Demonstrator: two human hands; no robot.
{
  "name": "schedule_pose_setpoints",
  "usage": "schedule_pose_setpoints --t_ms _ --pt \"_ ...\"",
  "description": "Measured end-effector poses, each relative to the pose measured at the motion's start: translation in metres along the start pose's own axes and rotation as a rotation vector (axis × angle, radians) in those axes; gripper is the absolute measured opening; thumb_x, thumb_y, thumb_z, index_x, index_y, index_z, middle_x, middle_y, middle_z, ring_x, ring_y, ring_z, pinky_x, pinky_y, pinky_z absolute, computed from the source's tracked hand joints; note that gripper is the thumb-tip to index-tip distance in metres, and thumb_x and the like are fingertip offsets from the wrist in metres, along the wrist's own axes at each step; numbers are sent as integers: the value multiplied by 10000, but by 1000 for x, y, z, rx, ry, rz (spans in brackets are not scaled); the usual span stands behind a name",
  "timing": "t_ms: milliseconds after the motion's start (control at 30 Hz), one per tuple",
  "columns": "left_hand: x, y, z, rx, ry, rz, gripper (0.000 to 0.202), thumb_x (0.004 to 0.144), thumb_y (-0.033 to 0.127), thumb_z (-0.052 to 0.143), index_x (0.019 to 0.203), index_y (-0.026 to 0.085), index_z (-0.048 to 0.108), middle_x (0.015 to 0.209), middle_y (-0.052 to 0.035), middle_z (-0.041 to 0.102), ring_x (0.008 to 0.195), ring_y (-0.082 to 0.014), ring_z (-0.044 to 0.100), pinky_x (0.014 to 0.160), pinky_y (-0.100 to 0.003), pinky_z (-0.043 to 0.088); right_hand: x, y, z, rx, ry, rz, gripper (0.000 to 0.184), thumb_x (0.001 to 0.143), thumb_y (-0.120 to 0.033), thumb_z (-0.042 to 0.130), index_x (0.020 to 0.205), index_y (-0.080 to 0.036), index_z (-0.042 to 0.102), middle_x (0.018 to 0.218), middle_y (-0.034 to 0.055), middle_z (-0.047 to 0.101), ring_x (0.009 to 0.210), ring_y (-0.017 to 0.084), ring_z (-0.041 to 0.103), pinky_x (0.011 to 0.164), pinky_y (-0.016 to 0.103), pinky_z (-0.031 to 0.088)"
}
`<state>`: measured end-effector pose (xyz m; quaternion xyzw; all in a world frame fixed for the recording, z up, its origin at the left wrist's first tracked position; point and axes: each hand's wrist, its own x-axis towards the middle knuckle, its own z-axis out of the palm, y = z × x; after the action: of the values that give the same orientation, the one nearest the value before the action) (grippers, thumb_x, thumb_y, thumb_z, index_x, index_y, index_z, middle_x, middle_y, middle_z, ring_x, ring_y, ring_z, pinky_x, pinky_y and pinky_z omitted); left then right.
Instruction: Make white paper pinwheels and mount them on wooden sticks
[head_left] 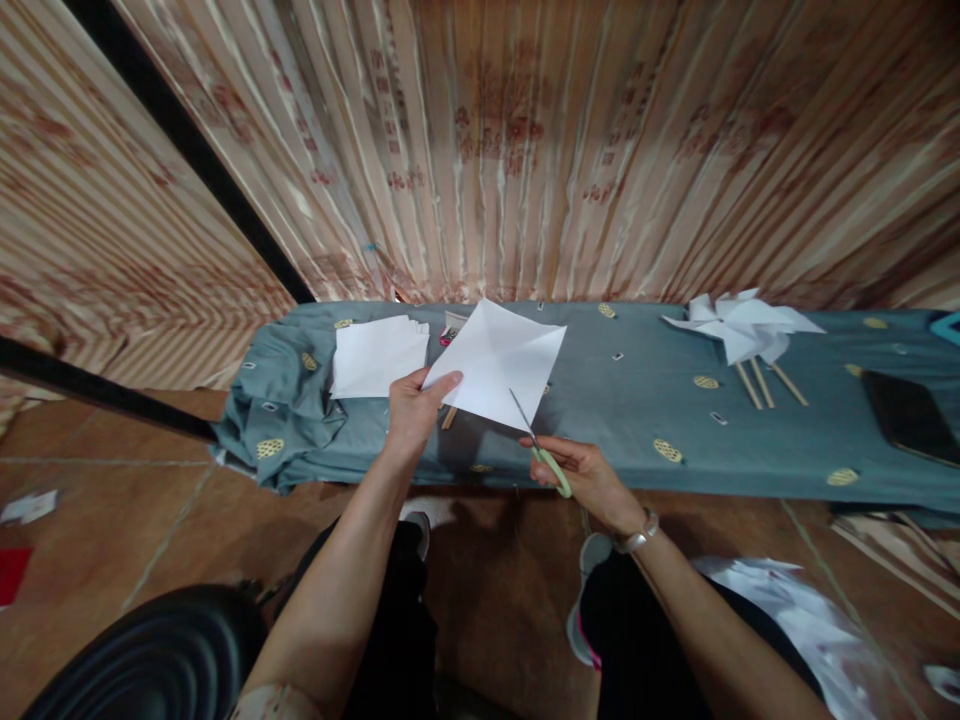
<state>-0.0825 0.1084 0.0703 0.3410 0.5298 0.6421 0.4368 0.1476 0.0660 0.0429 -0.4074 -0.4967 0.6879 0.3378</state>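
Observation:
A square white sheet of paper (499, 355) is held up over the cloth-covered bench, its left corner pinched by my left hand (416, 405). Green-handled scissors (553, 470) are in my right hand (589, 480), fingers through the handles. Their blades lie at the sheet's lower right corner, one visible across the paper's face. Behind my left hand lies a stack of white paper squares (379, 355). Partly hidden under the held sheet are a small red item (448, 337) and some wooden sticks (449, 417).
Several white paper pinwheels (750, 322) on wooden sticks lie to the right on the grey-green cloth (630, 400). Farther right is a black phone (907, 415). White paper pieces (795, 620) lie low at right; a black round stool (150, 660) is at lower left. A striped curtain (510, 150) hangs behind.

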Motion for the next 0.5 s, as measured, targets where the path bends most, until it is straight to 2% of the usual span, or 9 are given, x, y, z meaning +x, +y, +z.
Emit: schedule_pose_setpoints --t_ms 300,500 --pt "-3 3 2 -4 -16 -23 344 473 346 857 704 118 744 638 -13 674 562 -123 556 593 -262 447 0 -2 1 13 11 18 501 551 -366 868 998 -188 730 705 -17 639 626 78 538 615 221 470" --pt "-4 0 3 38 -58 -22 318 490 349 849 672 115 732 599 -1 648 547 -116 535 550 -245 427 1 -2 0 -39 0 -30 457 603 -402 838 978 -169 723 736 -1 650 664 95 553 658 241 482"
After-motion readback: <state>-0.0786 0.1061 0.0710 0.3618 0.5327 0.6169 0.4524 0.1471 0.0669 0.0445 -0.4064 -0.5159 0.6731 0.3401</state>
